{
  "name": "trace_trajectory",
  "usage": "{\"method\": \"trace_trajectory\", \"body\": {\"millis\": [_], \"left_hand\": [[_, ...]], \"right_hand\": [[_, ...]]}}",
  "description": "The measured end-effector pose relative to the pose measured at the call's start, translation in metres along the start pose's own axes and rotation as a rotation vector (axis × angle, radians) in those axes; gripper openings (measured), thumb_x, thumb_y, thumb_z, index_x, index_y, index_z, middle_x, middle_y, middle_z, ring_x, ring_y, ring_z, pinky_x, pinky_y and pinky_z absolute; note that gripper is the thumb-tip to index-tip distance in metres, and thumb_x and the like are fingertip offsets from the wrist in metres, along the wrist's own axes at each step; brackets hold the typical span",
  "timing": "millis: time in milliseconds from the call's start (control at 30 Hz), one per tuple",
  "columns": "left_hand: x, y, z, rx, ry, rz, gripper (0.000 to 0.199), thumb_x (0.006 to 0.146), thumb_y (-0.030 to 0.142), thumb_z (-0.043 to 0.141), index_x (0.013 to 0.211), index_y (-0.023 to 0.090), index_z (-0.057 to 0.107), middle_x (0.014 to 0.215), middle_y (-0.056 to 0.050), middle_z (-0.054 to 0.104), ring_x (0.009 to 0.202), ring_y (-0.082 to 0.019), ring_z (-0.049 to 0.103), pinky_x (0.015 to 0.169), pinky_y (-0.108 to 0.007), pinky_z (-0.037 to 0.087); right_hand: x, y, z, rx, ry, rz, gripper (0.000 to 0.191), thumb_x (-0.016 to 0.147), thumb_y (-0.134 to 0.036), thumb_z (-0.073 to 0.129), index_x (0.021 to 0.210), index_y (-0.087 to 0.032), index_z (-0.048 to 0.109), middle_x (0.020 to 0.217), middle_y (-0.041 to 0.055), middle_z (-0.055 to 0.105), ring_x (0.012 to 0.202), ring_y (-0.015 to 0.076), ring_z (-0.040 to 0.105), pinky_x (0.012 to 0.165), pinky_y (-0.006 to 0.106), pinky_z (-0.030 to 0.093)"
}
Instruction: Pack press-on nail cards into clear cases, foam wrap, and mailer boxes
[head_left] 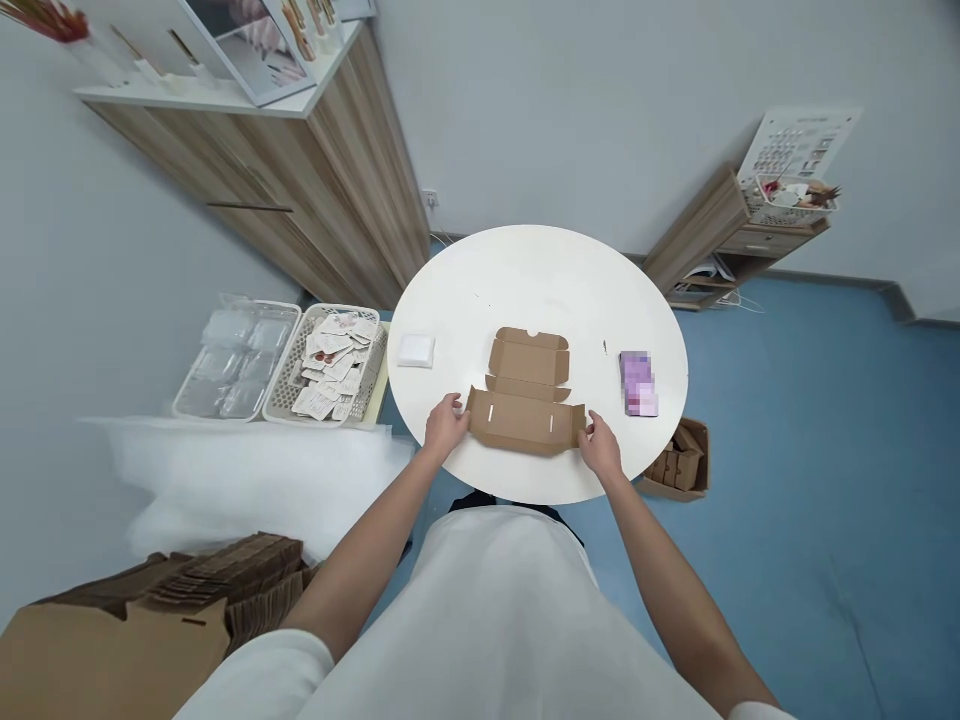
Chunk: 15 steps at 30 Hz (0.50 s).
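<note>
My L hand (pixel 445 428) & R hand (pixel 601 446) pinch the cardboard box (pixel 521 418) by its side flaps (pixel 578 425), near side of tabletop (pixel 525 275), w/ white packet (pixel 415 350) left, blurred purple item (pixel 638 384) right.

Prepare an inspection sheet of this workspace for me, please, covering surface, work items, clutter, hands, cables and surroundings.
Surface: white, rounded tabletop, with small dark specks.
Work items: creased, brown cardboard box blank, opened out.
Clutter: white, squarish packet at left; purple, rectangular item, pixelated, at right.
Hands: left hand and right hand at opposite ends of the blank's near panel; firmness of grip unclear.
Cables: thin, pale cables at the foot of the low, wood-grain shelf unit.
Surroundings: white, perforated plastic basket left of the table; brown cardboard carton on the floor at right.
</note>
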<state>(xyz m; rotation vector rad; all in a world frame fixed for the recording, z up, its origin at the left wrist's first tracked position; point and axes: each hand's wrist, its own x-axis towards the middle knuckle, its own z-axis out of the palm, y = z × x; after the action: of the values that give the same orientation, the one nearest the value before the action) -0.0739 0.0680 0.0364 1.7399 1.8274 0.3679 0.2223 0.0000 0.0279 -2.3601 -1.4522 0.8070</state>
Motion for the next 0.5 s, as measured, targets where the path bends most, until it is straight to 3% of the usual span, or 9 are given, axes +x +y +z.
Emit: {"method": "trace_trajectory", "body": {"millis": [100,200,333,500], "left_hand": [[-0.007,0.003,-0.002,0.148,0.099,0.185,0.058,0.070,0.041,0.056,0.121,0.016,0.041,0.126,-0.016,0.045,0.118,-0.029,0.040,0.095,-0.045,0.030],[-0.019,0.009,-0.002,0.253,0.023,0.400,0.063,0.064,0.050,0.061,0.117,0.019,0.046,0.128,-0.016,0.042,0.125,-0.033,0.028,0.100,-0.053,0.015],[-0.027,0.016,0.004,0.341,-0.166,0.615,0.048,0.061,0.042,0.067,0.104,0.022,0.055,0.121,-0.012,0.049,0.124,-0.032,0.029,0.100,-0.057,0.007],[-0.022,0.018,0.014,0.403,-0.247,0.644,0.030,0.066,0.025,0.064,0.096,0.022,0.056,0.103,-0.009,0.058,0.113,-0.027,0.042,0.100,-0.056,0.008]], "right_hand": [[-0.001,0.002,0.000,-0.093,0.094,0.032,0.063,0.074,-0.032,0.044,0.132,-0.013,0.029,0.113,0.0158,0.048,0.106,0.0297,0.043,0.086,0.039,0.036],[0.004,-0.001,-0.004,-0.139,0.099,0.037,0.066,0.074,-0.036,0.047,0.133,-0.016,0.028,0.123,0.0166,0.040,0.114,0.0326,0.036,0.090,0.043,0.032],[0.030,-0.017,-0.014,-0.111,0.052,0.017,0.067,0.074,-0.041,0.048,0.133,-0.016,0.029,0.127,0.0168,0.040,0.117,0.0332,0.034,0.093,0.046,0.030],[0.074,-0.038,-0.020,0.129,-0.071,-0.017,0.063,0.074,-0.048,0.048,0.129,-0.021,0.033,0.121,0.0122,0.049,0.110,0.0253,0.046,0.088,0.040,0.037]]}}
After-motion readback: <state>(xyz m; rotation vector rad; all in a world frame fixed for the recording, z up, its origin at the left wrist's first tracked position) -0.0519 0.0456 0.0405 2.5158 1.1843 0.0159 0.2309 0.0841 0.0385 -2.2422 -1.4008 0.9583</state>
